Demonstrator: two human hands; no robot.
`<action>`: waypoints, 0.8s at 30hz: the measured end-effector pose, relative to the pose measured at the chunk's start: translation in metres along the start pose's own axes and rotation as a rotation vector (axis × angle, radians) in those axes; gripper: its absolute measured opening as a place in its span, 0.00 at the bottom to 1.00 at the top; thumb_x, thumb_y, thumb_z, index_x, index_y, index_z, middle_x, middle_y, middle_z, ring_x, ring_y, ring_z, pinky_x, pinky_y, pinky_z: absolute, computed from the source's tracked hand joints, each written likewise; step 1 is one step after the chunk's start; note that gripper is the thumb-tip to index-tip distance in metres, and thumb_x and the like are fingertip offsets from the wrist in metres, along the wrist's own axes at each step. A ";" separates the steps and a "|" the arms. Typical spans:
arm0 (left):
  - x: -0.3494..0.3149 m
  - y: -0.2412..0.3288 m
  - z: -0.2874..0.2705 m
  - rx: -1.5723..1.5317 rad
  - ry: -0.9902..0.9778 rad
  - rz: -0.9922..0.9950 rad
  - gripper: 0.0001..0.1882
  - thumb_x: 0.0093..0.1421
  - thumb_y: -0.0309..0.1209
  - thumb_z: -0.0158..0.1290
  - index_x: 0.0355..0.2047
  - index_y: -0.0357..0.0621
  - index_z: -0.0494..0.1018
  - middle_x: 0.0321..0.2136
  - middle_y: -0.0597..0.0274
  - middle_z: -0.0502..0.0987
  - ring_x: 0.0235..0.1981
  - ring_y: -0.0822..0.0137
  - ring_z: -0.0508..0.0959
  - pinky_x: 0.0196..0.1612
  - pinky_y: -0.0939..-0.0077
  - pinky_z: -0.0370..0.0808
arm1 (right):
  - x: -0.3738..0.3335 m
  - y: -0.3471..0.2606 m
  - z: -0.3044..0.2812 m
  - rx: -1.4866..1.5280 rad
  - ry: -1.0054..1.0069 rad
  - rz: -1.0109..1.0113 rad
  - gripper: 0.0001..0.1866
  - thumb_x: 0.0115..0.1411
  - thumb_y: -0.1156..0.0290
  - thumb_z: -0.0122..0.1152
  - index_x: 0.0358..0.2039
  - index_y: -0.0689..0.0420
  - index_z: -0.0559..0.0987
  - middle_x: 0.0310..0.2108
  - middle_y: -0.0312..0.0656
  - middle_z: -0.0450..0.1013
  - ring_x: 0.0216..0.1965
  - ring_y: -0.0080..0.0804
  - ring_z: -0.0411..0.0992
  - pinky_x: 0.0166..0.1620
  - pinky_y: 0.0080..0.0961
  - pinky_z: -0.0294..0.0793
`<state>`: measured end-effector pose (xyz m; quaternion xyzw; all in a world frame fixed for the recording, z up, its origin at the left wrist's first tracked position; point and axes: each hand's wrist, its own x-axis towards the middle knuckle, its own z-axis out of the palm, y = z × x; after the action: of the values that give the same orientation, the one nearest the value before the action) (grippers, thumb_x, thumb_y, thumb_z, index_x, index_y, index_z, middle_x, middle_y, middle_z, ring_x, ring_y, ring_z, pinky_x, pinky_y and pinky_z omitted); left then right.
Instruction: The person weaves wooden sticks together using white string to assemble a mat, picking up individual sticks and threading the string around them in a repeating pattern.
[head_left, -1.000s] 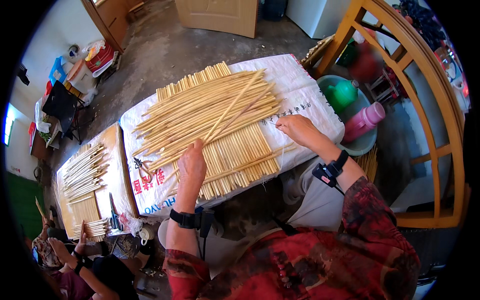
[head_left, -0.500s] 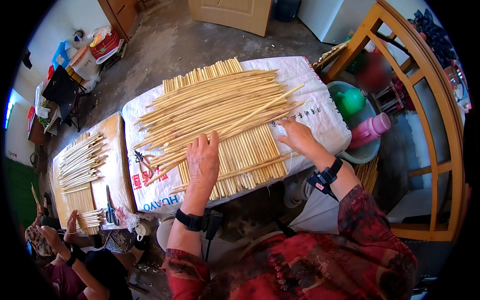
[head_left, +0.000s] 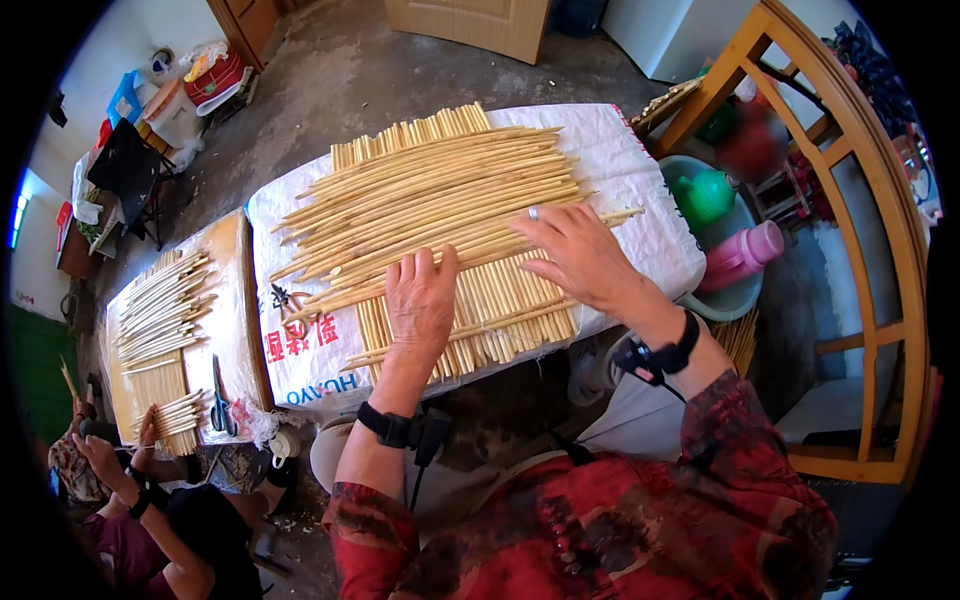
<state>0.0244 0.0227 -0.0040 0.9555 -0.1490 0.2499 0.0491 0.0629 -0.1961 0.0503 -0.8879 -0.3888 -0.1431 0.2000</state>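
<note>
Long straw-coloured reed stalks point(head_left: 440, 195) lie side by side in a wide layer across the white woven sack sheet point(head_left: 640, 160). Beneath them, crosswise, runs a band of shorter stalks point(head_left: 515, 310), showing at the far and near sides. My left hand point(head_left: 420, 305) bends its pressed-together fingers over the near edge of the long stalks; its thumb is mostly hidden. My right hand point(head_left: 585, 255) rests on their right part, fingers outstretched and thumb apart, a ring on one finger. Close to me, a few thin stalks point(head_left: 480, 328) lie across the band.
At left, a second table point(head_left: 235, 300) holds another stalk layer point(head_left: 165, 310) and dark scissors point(head_left: 220, 400); a co-worker's hands point(head_left: 105, 465) are beside it. At right stand a basin point(head_left: 735, 300) with a pink jug point(head_left: 745, 255) and a wooden frame point(head_left: 850, 200).
My right hand has moved left from the stalks' right ends onto the layer. A stalk that slanted across the top now lies in line with the others. My left hand has shifted slightly right.
</note>
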 end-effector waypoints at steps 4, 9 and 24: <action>-0.001 0.002 -0.005 -0.066 0.033 -0.015 0.17 0.49 0.27 0.46 0.42 0.43 0.69 0.29 0.60 0.66 0.32 0.62 0.68 0.37 0.67 0.63 | 0.000 0.018 0.028 0.019 -0.195 0.003 0.21 0.51 0.66 0.58 0.47 0.54 0.67 0.32 0.44 0.69 0.35 0.41 0.70 0.36 0.34 0.70; -0.009 -0.011 -0.010 -0.249 0.228 -0.034 0.16 0.50 0.25 0.49 0.42 0.42 0.70 0.35 0.57 0.69 0.40 0.58 0.69 0.46 0.64 0.63 | 0.003 0.018 0.046 -0.050 -0.154 0.009 0.19 0.51 0.68 0.58 0.44 0.52 0.71 0.29 0.41 0.69 0.31 0.39 0.71 0.31 0.32 0.71; -0.036 -0.027 0.013 -2.191 0.204 -1.094 0.11 0.62 0.30 0.45 0.41 0.36 0.68 0.39 0.49 0.73 0.43 0.58 0.74 0.47 0.63 0.74 | 0.012 -0.015 0.073 -0.090 -0.051 -0.096 0.22 0.49 0.62 0.60 0.44 0.55 0.70 0.28 0.41 0.67 0.30 0.35 0.70 0.32 0.28 0.72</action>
<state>0.0085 0.0553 -0.0340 0.3221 0.1446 0.0130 0.9355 0.0671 -0.1455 -0.0056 -0.8797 -0.4292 -0.1472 0.1426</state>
